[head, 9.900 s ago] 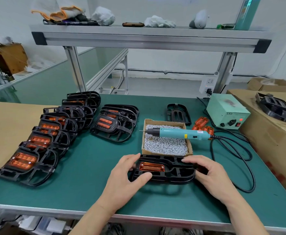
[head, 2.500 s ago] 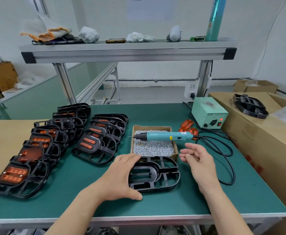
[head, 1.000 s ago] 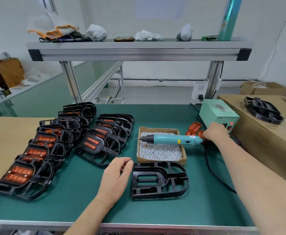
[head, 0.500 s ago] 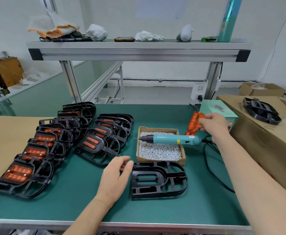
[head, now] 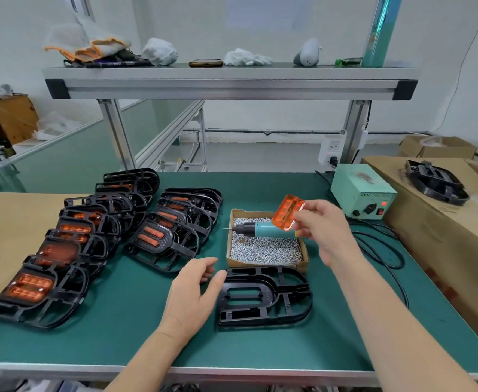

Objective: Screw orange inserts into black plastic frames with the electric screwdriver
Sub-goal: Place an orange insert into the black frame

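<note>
An empty black plastic frame [head: 264, 297] lies flat on the green mat near the front edge. My left hand [head: 194, 292] rests beside its left end with loose fingers, the thumb touching the frame's corner. My right hand [head: 324, 229] pinches an orange insert [head: 287, 213] in the air above the cardboard box of screws [head: 266, 248]. The teal electric screwdriver [head: 260, 230] lies across that box, tip pointing left, partly hidden behind the insert and my hand.
Two rows of black frames with orange inserts [head: 90, 236] fill the left of the mat. A green power supply [head: 362, 195] and its black cable [head: 385, 250] sit at the right. Cardboard boxes with more frames [head: 435, 182] border the right edge.
My right hand lifted an orange insert from beside the power supply and carried it left and toward me, over the screw box. My left hand stayed by the frame.
</note>
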Available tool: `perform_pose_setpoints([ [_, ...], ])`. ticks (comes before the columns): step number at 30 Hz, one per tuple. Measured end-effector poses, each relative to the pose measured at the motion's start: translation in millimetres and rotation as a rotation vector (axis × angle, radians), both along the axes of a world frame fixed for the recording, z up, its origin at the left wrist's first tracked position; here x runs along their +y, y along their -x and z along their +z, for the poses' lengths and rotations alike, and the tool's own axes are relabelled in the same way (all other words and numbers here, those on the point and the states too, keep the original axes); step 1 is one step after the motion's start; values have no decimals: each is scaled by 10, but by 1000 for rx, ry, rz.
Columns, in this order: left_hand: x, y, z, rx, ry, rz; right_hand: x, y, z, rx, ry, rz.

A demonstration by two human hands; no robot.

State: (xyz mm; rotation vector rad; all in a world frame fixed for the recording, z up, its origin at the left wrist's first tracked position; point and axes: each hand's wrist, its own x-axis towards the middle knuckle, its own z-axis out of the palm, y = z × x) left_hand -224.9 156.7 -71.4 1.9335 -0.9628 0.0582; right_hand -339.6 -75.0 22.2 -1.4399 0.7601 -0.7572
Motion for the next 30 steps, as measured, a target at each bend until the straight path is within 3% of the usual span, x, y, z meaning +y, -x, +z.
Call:
perform_pose_setpoints([
  [15, 8, 87, 17, -279, -9, -15, 818, 18, -369, -33, -265, 172],
  [30, 13, 97, 9, -371, 48, -78, 1040, 58, -491, -32, -279, 244],
])
